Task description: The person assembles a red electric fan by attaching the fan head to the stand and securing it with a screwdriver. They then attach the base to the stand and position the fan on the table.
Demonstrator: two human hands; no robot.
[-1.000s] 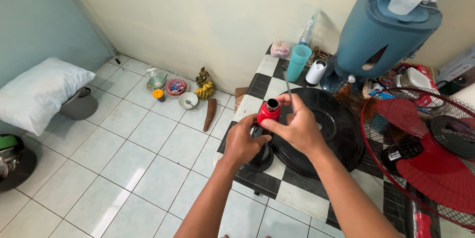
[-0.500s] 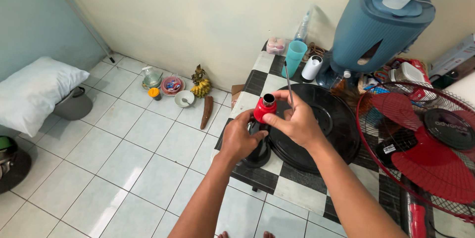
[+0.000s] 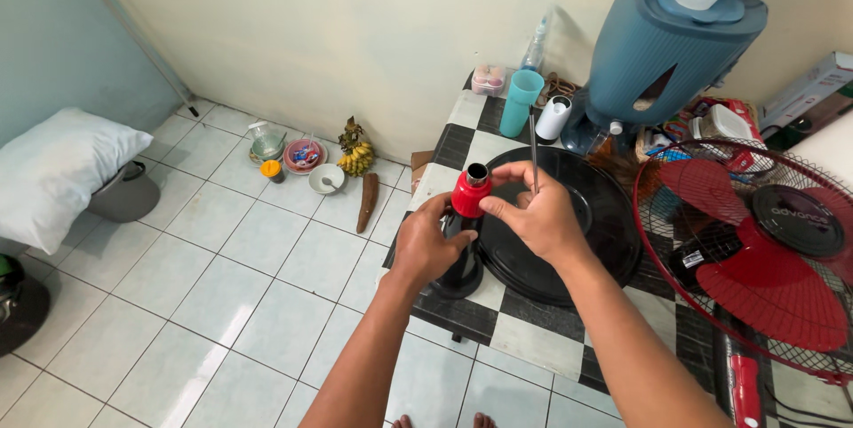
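Note:
My left hand [image 3: 425, 246] grips the black upright post of a fan stand [image 3: 460, 270] that rests on a black-and-white checkered table [image 3: 533, 346]. A red collar [image 3: 468, 194] with a metal tube end tops the post. My right hand [image 3: 533, 215] pinches that red collar with thumb and fingers and also holds a thin grey metal rod [image 3: 533, 148] pointing upward. A round black fan base [image 3: 582, 228] lies flat on the table just right of the post.
A red fan head with its wire guard [image 3: 764, 255] stands at the right. Behind are a blue-grey water dispenser [image 3: 662, 46], a teal cup [image 3: 520, 101] and a white mug [image 3: 554, 117]. Bananas [image 3: 358, 157], bowls [image 3: 304, 154] and a white pillow [image 3: 58, 170] lie on the tiled floor.
The view has shifted slightly. My right hand has turned a little on the red collar, and the thin rod has tipped from a left lean to nearly upright.

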